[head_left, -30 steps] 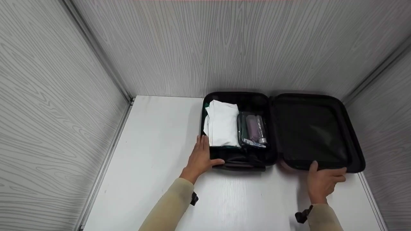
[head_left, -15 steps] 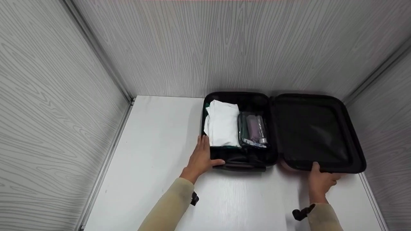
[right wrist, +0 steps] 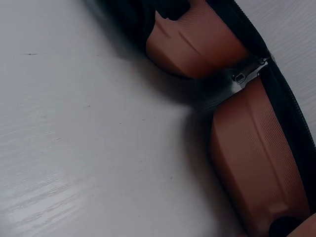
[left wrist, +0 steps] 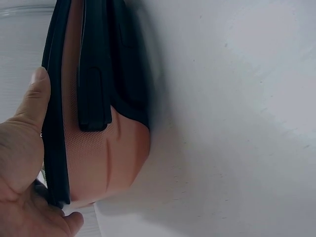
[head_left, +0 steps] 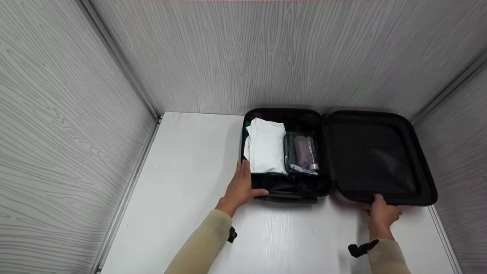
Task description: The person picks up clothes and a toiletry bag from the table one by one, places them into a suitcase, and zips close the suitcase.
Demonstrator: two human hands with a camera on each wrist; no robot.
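Note:
An open suitcase (head_left: 323, 152) with black lining lies flat; its shell (left wrist: 94, 163) looks copper-orange in the left wrist view. Its left half holds folded white cloth (head_left: 268, 146) and a clear pouch (head_left: 302, 154) with a purple item and a bottle. My left hand (head_left: 240, 188) rests on the front left corner, fingers extended along the side and thumb on the front rim. At the front edge of the right half, or lid (head_left: 373, 156), my right hand (head_left: 383, 216) grips the rim, thumb on top and fingers curled, partly hidden, below.
The suitcase stands on a white tabletop (head_left: 186, 167), close to the grey wood-grain back wall (head_left: 243, 57). Side walls rise at left (head_left: 57, 125) and right (head_left: 460, 152). A black handle (head_left: 291, 198) runs along the suitcase's front.
My right hand's fingers have drawn in under the lid's front edge, where they were more spread before. The left hand keeps its place on the corner. The whole view has shifted slightly.

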